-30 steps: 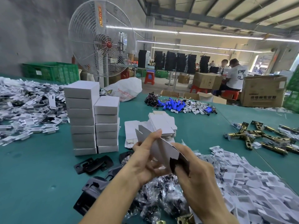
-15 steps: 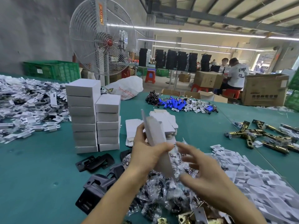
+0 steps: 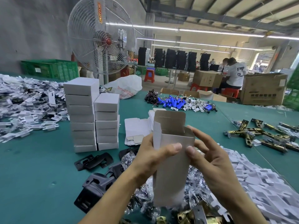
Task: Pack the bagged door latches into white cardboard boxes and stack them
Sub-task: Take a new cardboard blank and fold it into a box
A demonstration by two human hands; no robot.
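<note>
White cardboard box [image 3: 171, 167] is held upright in both hands over the near edge of the table [image 3: 32, 175], mid-width. Its top is open, with the lid flap raised on the far side. No latch is seen inside.

Left hand [image 3: 152, 159] is wrapped round the box's left side, thumb laid across the front face. Right hand [image 3: 210, 159] is pinching the right side: thumb is pressed on the front face just beside the left thumb, and the index finger is stretched up to the top right corner. The other right fingers are loosely bent beside the box; contact cannot be told.

Bagged door latches [image 3: 145, 196] are heaped below the box at the near edge. Black latch bodies [image 3: 92, 189] and black plates [image 3: 93, 160] are laid just left of that heap.

Two stacks of closed boxes are stood touching, left of centre: taller stack [image 3: 82, 115] and shorter stack [image 3: 106, 125]. Flat box blanks [image 3: 135, 130] are piled just right of the shorter stack, partly hidden by the held box.

White card inserts [image 3: 258, 183] are spread toward the near right corner. Brass latches [image 3: 252, 135] are scattered near the right edge. White tags pile [image 3: 24, 107] is spread along the left edge. Blue cylinders [image 3: 171, 102] with wires are heaped near the far edge.
</note>
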